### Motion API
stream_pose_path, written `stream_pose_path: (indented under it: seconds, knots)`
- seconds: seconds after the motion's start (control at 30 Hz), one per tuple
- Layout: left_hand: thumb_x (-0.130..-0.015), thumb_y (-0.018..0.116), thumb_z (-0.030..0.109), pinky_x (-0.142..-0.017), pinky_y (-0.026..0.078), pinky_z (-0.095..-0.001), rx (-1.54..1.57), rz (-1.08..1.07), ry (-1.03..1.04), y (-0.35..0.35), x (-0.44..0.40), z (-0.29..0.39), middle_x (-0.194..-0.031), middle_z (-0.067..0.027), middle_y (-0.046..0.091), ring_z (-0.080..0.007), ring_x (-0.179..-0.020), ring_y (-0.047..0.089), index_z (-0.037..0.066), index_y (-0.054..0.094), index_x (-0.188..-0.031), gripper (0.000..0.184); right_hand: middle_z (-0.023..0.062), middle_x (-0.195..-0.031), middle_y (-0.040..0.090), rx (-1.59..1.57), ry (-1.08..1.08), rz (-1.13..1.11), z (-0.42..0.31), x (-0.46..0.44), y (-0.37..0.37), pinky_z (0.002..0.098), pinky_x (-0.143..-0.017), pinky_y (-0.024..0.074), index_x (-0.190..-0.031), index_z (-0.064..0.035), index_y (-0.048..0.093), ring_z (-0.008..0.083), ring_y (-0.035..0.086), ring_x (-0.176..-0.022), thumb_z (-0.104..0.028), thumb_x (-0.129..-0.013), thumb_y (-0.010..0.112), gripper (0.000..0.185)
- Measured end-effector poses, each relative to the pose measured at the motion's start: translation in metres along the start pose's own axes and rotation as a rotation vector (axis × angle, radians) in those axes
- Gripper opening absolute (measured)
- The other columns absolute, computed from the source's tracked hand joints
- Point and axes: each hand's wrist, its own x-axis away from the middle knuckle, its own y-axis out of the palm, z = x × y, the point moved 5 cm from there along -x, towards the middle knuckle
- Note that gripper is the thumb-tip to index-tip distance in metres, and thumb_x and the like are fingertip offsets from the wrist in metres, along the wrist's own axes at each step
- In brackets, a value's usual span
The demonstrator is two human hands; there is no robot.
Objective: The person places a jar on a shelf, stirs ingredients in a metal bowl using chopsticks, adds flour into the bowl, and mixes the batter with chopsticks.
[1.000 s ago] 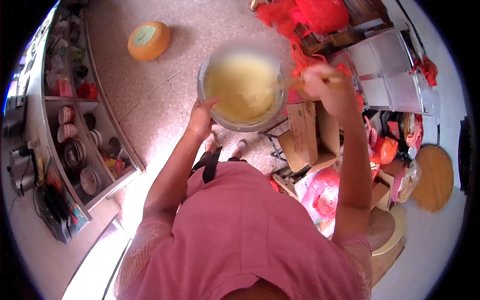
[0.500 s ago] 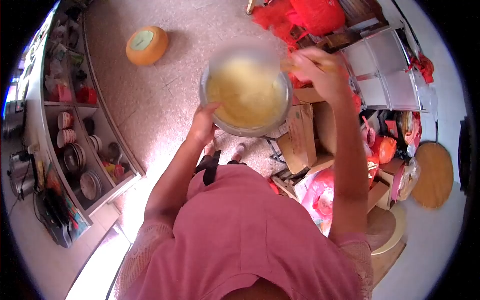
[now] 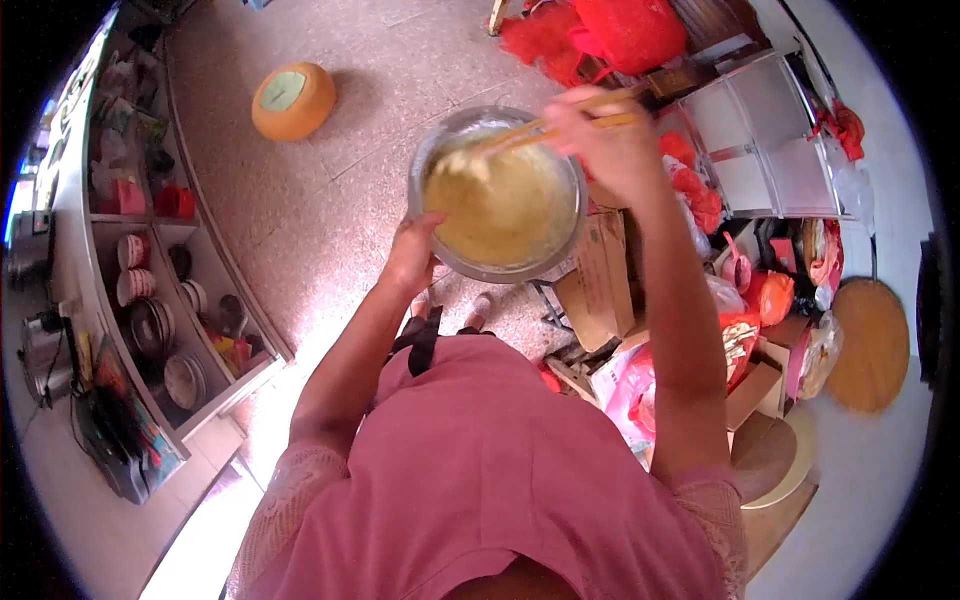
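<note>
A round metal bowl [image 3: 572, 235] is held up in front of me, above the floor. Inside it is a pale yellow batter [image 3: 510, 215], smooth and wet. My left hand [image 3: 412, 252] grips the bowl's left rim, thumb over the edge. Wooden chopsticks [image 3: 520, 133] are closed in my right hand [image 3: 603, 138], above the bowl's right rim. Their tips reach into the bowl at the upper left, where a pale lump of batter clings to them. The fingers of my right hand are slightly blurred.
On the left, a shelf unit [image 3: 235, 375] holds stacked bowls and pans. An orange round stool [image 3: 292, 100] stands on the floor ahead. To the right are cardboard boxes [image 3: 603, 260], red bags [image 3: 635, 30] and a white cabinet [image 3: 765, 135]. A round wooden board [image 3: 868, 345] leans against the wall.
The chopsticks and my right hand have moved left and slightly up, and the tips now show at the bowl's upper left. The bowl appears slightly lower, still in my left hand.
</note>
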Motion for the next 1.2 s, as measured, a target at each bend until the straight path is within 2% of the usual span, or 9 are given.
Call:
stream_pose_path:
  seconds: [0.13,0.17,0.4,0.47,0.67,0.77,0.9,1.0,1.2]
  knots:
    - [-0.081,0.045,0.019,-0.083,0.042,-0.0368,0.119,-0.023,0.037,-0.009,-0.003,0.006,-0.107,-0.0146,0.052,-0.0253,-0.095,0.053,-0.003,0.038,-0.117,0.043,0.003,-0.071,0.061,0.265,-0.02,-0.197,-0.014,0.038,-0.003,0.0222,-0.059,0.0468,-0.085,0.0005,0.061,0.0092,0.059,-0.067,-0.017,-0.08,0.058,0.018]
    - [-0.081,0.045,0.018,-0.084,0.042,-0.0371,0.066,0.001,0.063,-0.001,0.0,0.005,-0.109,-0.0154,0.051,-0.0258,-0.096,0.053,-0.005,0.038,-0.116,0.042,0.002,-0.069,0.06,0.47,-0.409,-0.116,-0.042,0.05,0.011,0.0219,-0.057,0.0461,-0.084,0.0003,0.061,0.0071,0.057,-0.064,-0.016,-0.081,0.056,0.017]
    - [-0.082,0.045,0.019,-0.082,0.043,-0.0374,0.099,-0.038,0.074,-0.007,-0.003,0.009,-0.106,-0.0142,0.053,-0.025,-0.093,0.054,-0.004,0.042,-0.113,0.039,0.0061,-0.068,0.06,0.327,0.016,-0.215,-0.027,0.04,0.002,0.022,-0.06,0.0453,-0.082,-0.004,0.062,0.0084,0.057,-0.064,-0.016,-0.078,0.059,0.013]
    - [-0.08,0.047,0.018,-0.072,0.049,-0.0382,0.062,-0.039,0.019,-0.007,-0.015,-0.012,-0.107,-0.0169,0.051,-0.0282,-0.09,0.056,-0.003,0.036,-0.118,0.044,0.0048,-0.067,0.06,0.419,-0.43,-0.286,-0.034,0.039,0.033,0.0245,-0.062,0.0448,-0.083,-0.0034,0.061,0.0103,0.055,-0.063,-0.017,-0.077,0.061,0.015]
    - [-0.082,0.046,0.02,-0.068,0.05,-0.0385,0.174,-0.065,0.013,-0.007,-0.006,0.002,-0.103,-0.015,0.053,-0.0257,-0.089,0.057,0.001,0.036,-0.118,0.042,0.0063,-0.07,0.06,0.294,0.043,-0.145,-0.011,0.023,-0.001,0.0246,-0.06,0.0447,-0.082,-0.0062,0.06,0.0126,0.056,-0.061,-0.017,-0.08,0.057,0.012]
    - [-0.079,0.049,0.017,-0.064,0.051,-0.0346,0.056,-0.026,0.024,-0.004,-0.013,-0.01,-0.099,-0.014,0.055,-0.0243,-0.084,0.058,0.001,0.039,-0.116,0.041,0.0041,-0.066,0.059,0.494,-0.67,-0.111,-0.04,0.027,0.041,0.0239,-0.056,0.0444,-0.08,-0.0045,0.06,0.0104,0.054,-0.06,-0.017,-0.081,0.055,0.013]
    - [-0.077,0.052,0.018,-0.064,0.05,-0.0346,0.071,0.009,0.1,-0.006,-0.001,0.013,-0.097,-0.0131,0.055,-0.0231,-0.081,0.058,0.0,0.042,-0.112,0.041,0.0087,-0.067,0.059,0.355,-0.1,-0.08,-0.011,0.006,-0.015,0.0244,-0.057,0.0454,-0.08,-0.0032,0.06,0.014,0.058,-0.063,-0.017,-0.079,0.057,0.014]
    - [-0.08,0.048,0.016,-0.071,0.048,-0.0334,0.012,0.015,0.092,-0.011,-0.013,0.003,-0.104,-0.0152,0.053,-0.023,-0.087,0.056,-0.004,0.043,-0.111,0.037,0.0067,-0.066,0.059,0.417,-0.476,-0.179,-0.027,0.033,0.025,0.0241,-0.057,0.0452,-0.08,-0.0019,0.059,0.0108,0.058,-0.062,-0.019,-0.079,0.057,0.017]
    - [-0.08,0.048,0.012,-0.086,0.04,-0.0351,0.089,-0.009,0.11,-0.005,0.002,0.01,-0.105,-0.0149,0.052,-0.0245,-0.095,0.052,-0.005,0.04,-0.113,0.038,0.0032,-0.076,0.06,0.204,-0.216,-0.135,-0.02,-0.025,-0.024,0.0223,-0.058,0.045,-0.089,-0.0001,0.061,0.0088,0.056,-0.066,-0.024,-0.082,0.054,0.025]
